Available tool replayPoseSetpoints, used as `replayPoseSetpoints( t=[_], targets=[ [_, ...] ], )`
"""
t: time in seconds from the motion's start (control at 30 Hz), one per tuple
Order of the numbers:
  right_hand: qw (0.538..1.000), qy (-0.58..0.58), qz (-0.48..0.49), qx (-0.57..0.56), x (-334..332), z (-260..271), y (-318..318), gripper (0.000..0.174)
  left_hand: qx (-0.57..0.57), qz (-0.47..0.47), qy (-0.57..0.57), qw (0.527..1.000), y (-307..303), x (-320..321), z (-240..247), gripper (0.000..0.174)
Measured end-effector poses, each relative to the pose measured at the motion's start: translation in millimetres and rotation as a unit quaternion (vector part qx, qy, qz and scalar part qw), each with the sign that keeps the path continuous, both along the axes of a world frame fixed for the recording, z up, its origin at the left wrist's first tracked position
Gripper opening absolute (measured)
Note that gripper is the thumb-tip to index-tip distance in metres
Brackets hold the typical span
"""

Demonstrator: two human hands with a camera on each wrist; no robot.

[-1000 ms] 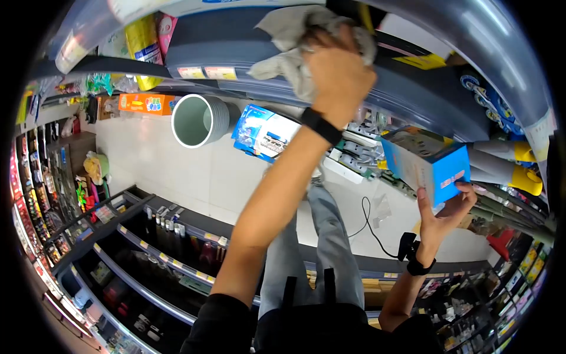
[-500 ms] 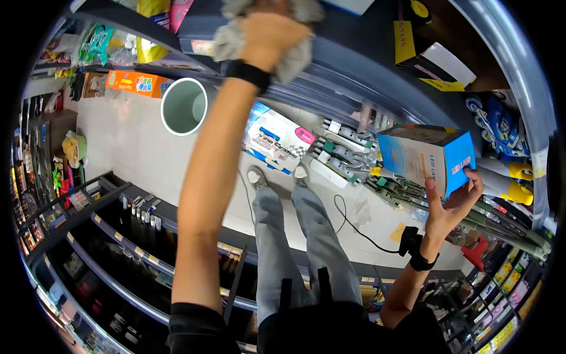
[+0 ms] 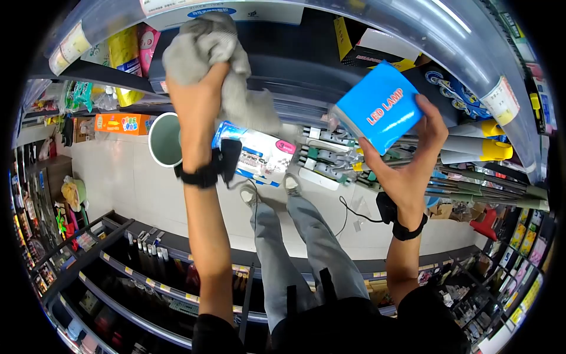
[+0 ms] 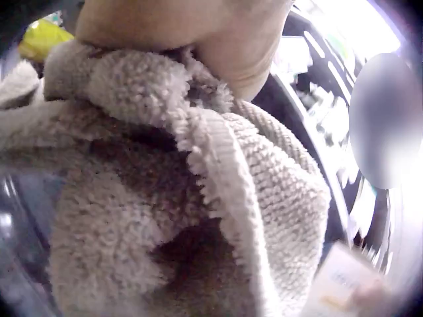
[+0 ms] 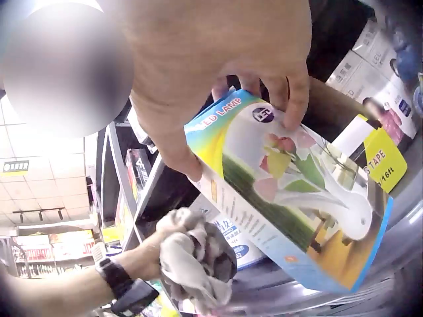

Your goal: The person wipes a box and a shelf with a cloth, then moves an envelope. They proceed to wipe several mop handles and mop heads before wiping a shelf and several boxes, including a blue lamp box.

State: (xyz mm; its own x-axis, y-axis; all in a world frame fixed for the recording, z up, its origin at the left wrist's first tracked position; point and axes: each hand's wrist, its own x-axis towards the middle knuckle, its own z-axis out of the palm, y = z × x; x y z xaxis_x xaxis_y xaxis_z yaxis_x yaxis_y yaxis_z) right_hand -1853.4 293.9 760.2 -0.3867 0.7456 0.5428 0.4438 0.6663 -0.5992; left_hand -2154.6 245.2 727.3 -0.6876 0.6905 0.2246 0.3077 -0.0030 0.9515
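My left hand (image 3: 197, 103) grips a crumpled grey towel (image 3: 203, 44) by the front of the dark shelf. In the left wrist view the towel (image 4: 264, 191) is thick and looped in texture, bunched under the hand, its fingers mostly hidden. On the other side, my right hand (image 3: 413, 174) holds a blue LED lamp box (image 3: 383, 109) by its end, thumb on one side and fingers on the other. The box is tilted, its lettered blue end facing up. In the right wrist view the box (image 5: 297, 191) shows a picture of a tulip lamp.
A black and yellow tape box (image 3: 377, 50) sits on the shelf (image 3: 283, 53) behind the hands. Below stand a pale green bin (image 3: 166, 141), a white and blue carton (image 3: 262, 156) and several power strips (image 3: 324, 156). Grey poles with yellow ends (image 3: 492, 147) lie at right.
My left hand has swept the towel leftward along the shelf, then lower in view. The right hand has brought the LED lamp box up and left, turning its blue end upward.
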Motion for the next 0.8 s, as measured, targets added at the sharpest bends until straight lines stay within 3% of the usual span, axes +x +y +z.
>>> replayPoseSetpoints(
  t=[0.07,0.13,0.17,0.2,0.23,0.33,0.4,0.47,0.57,0.63,0.7,0.73,0.8],
  targets=[
    [0.999,0.035,0.002,-0.017,-5.0,-0.1,-0.6,0.087,0.052,-0.02,-0.089,0.994,-23.3,16.3,-7.1,0.069],
    [0.998,-0.031,0.017,-0.046,-5.6,2.1,-2.6,0.097,0.014,-0.105,-0.091,0.99,-36.8,53.9,4.5,0.078],
    [0.998,-0.056,0.036,-0.018,-9.7,2.8,-3.5,0.092,0.056,-0.158,0.028,0.985,-31.5,70.8,21.1,0.081],
    [0.997,-0.059,0.038,-0.018,-12.4,0.0,-5.4,0.092,0.126,-0.242,0.052,0.961,-23.3,81.5,26.0,0.08],
    [0.998,-0.044,0.044,-0.014,-13.4,-5.0,-8.0,0.092,0.089,-0.278,0.045,0.955,-17.2,97.9,37.1,0.077],
    [0.997,0.021,0.066,-0.016,-17.2,-11.9,-9.8,0.09,0.031,-0.222,0.121,0.967,-11.4,108.2,47.5,0.071],
    [0.995,0.014,0.089,-0.032,-16.2,-13.7,-9.0,0.088,0.018,-0.225,0.076,0.971,-11.6,104.8,45.1,0.068],
    [0.995,0.027,0.096,-0.011,-22.2,-14.9,-7.0,0.087,-0.01,-0.16,-0.008,0.987,-9.4,104.0,39.5,0.066],
    [0.992,0.013,0.123,-0.013,-25.8,-14.9,-4.3,0.087,0.023,-0.112,-0.011,0.993,0.4,102.2,28.3,0.065],
    [0.994,0.01,0.098,-0.037,-29.5,-15.3,-6.5,0.09,0.029,-0.079,-0.022,0.996,-0.8,100.3,37.4,0.066],
    [0.996,0.008,0.082,-0.042,-34.3,-11.5,-9.9,0.092,-0.051,-0.069,-0.15,0.985,-3.4,95.9,50.5,0.066],
    [0.997,0.008,0.065,-0.045,-37.3,-10.3,-10.2,0.094,-0.05,-0.067,-0.149,0.985,-6.0,99.1,47.5,0.066],
    [0.997,0.023,0.059,-0.044,-36.0,-11.6,-9.7,0.093,0.052,-0.058,0.11,0.991,-10.7,115.6,40.5,0.068]
  ],
)
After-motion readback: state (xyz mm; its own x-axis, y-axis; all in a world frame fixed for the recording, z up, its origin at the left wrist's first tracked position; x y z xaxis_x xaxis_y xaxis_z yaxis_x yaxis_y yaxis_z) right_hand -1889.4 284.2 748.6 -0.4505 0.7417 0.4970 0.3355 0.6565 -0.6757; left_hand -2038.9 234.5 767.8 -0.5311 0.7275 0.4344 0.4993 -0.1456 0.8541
